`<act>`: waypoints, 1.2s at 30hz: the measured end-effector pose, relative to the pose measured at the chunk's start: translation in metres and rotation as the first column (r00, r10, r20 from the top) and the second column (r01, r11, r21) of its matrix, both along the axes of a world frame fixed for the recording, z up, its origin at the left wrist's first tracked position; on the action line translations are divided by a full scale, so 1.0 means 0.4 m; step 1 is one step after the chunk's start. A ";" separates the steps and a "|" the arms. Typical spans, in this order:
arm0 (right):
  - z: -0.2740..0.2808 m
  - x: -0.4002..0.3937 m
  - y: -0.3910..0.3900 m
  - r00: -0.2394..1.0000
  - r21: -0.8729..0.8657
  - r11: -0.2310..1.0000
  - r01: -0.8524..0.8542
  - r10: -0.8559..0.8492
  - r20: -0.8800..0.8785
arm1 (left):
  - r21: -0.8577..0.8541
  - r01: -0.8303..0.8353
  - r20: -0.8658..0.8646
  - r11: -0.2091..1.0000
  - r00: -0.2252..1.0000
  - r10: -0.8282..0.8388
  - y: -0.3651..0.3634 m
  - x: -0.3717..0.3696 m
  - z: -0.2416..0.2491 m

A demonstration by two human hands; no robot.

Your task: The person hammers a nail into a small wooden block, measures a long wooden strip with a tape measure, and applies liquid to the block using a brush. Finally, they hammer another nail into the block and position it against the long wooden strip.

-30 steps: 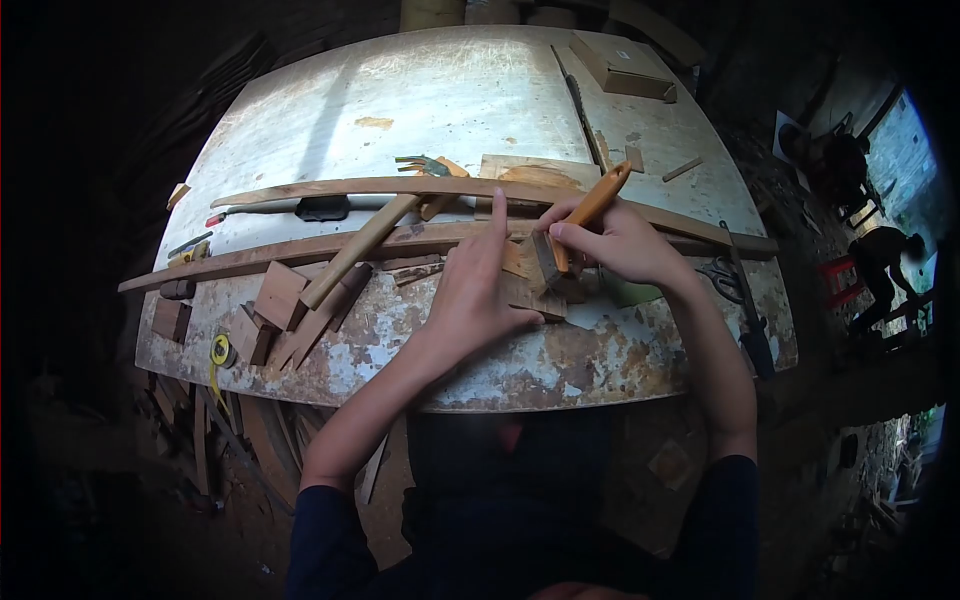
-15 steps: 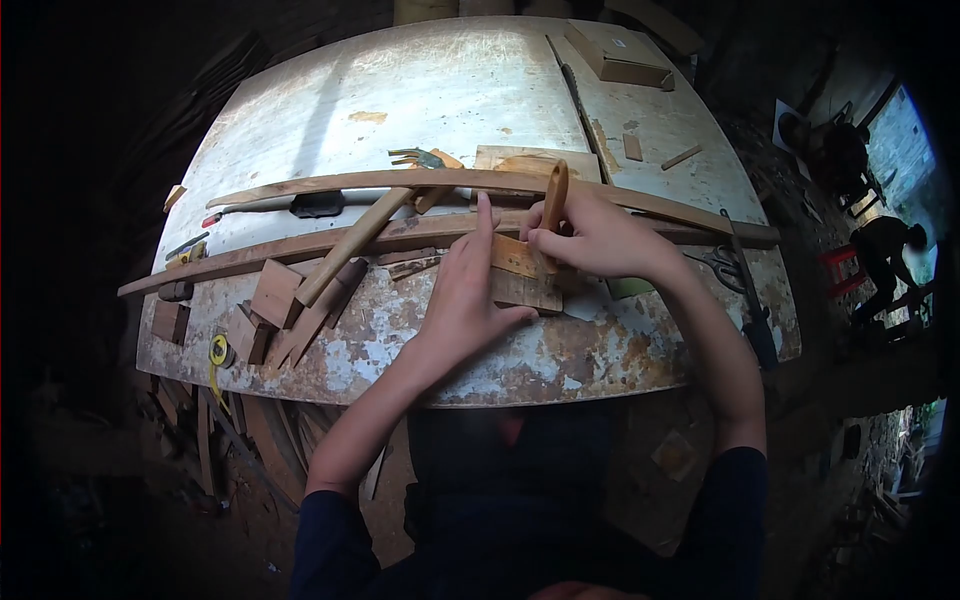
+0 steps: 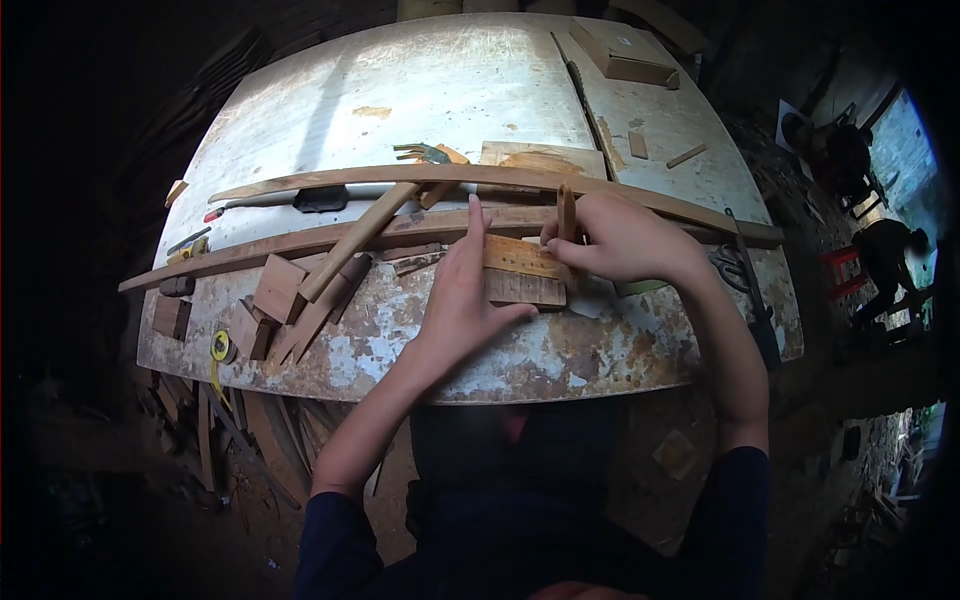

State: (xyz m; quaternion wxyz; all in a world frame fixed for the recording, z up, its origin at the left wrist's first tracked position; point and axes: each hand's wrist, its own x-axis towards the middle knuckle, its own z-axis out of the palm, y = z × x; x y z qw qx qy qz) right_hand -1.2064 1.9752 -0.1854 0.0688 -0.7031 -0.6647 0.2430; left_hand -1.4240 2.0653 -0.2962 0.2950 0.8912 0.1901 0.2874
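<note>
A small wooden block (image 3: 524, 290) stands near the front of the workbench, its upper face (image 3: 520, 257) orange-brown and glossy, its front face paler. My left hand (image 3: 458, 290) braces it from the left, thumb along the front and index finger pointing away; the other fingers are partly hidden. In my right hand (image 3: 620, 240) is a paintbrush (image 3: 567, 215), its wooden handle upright between thumb and fingers. The brush's lower end is at the block's right edge, blurred and partly hidden by the hand.
Two long wooden strips (image 3: 330, 178) (image 3: 270, 248) cross the bench behind my hands. A hammer (image 3: 365, 235), wood blocks (image 3: 280, 285) and a tape measure (image 3: 221, 346) lie left. Right are scissors (image 3: 732, 268) and a saw (image 3: 760, 320); a cardboard box (image 3: 625, 55) sits at the back. A person (image 3: 885, 260) bends at far right.
My right hand has moved the paintbrush to the right across the block, toward its right edge, uncovering more of the orange-brown face. My left hand stays against the block.
</note>
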 end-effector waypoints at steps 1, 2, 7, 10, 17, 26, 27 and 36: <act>-0.001 -0.009 -0.007 0.992 0.104 0.993 0.050 -0.038 -0.121 | -0.006 -0.001 0.002 1.000 1.000 0.001 0.000 -0.002 -0.002; 0.002 -0.027 -0.017 0.968 0.201 0.973 0.111 -0.061 -0.242 | -0.003 -0.004 0.001 1.000 1.000 0.004 0.000 -0.003 -0.002; 0.024 -0.025 -0.003 0.986 0.012 1.000 0.011 -0.012 0.164 | -0.007 -0.022 0.016 1.000 1.000 0.022 -0.002 -0.007 -0.008; 0.020 -0.045 -0.019 0.971 0.209 0.976 0.063 -0.012 -0.240 | 0.047 -0.032 0.031 0.998 0.999 0.031 -0.008 -0.001 -0.007; 0.009 0.017 -0.052 0.985 0.254 0.964 0.078 -0.035 -0.170 | 0.307 -0.033 0.064 0.951 0.998 0.013 -0.034 0.005 0.041; -0.026 0.082 -0.141 0.759 0.238 0.882 0.406 -0.181 -0.626 | 0.414 -0.152 -0.142 0.897 0.963 0.229 -0.026 0.096 0.177; -0.030 0.078 -0.154 0.686 0.241 0.861 0.448 -0.158 -0.710 | 0.391 -0.163 -0.154 0.906 0.959 0.239 -0.013 0.121 0.180; -0.155 0.000 -0.222 0.589 0.459 0.593 0.662 -0.032 -0.807 | 0.016 -0.186 -0.331 0.982 0.926 0.181 0.056 0.270 0.203</act>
